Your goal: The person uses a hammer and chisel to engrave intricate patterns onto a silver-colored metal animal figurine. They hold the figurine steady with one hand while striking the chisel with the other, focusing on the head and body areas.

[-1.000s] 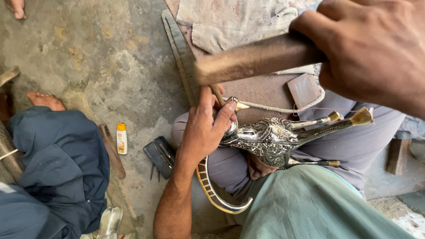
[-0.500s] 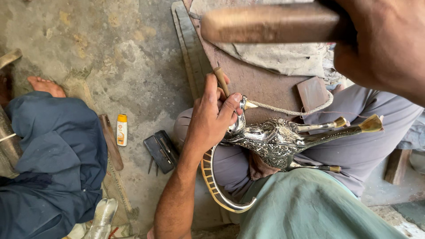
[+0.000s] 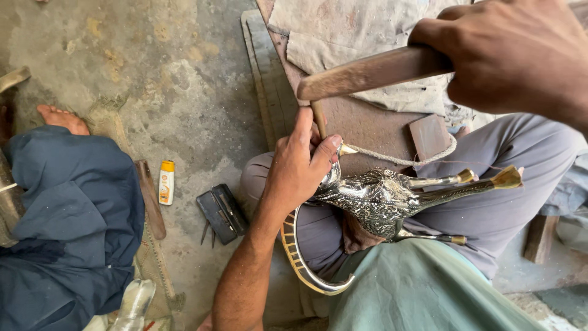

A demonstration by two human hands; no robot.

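Gripping engraved metal bird (image 3: pixel 380 202), wooden mallet (image 3: pixel 367 72).

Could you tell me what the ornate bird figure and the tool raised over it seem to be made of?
The bird figure looks like metal: a bright silvery, finely engraved body with brass-coloured tips and a ribbed curved tail. The tool in the right hand looks like plain wood, brown, matt and worn at its end. The left hand steadies the figure.

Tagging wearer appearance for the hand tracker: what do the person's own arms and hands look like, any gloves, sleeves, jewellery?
Both hands are bare: no gloves, rings or watch visible. The left hand shows with a bare forearm, no sleeve in view down to the frame edge. The right hand is seen only to the wrist, so a sleeve there cannot be told.
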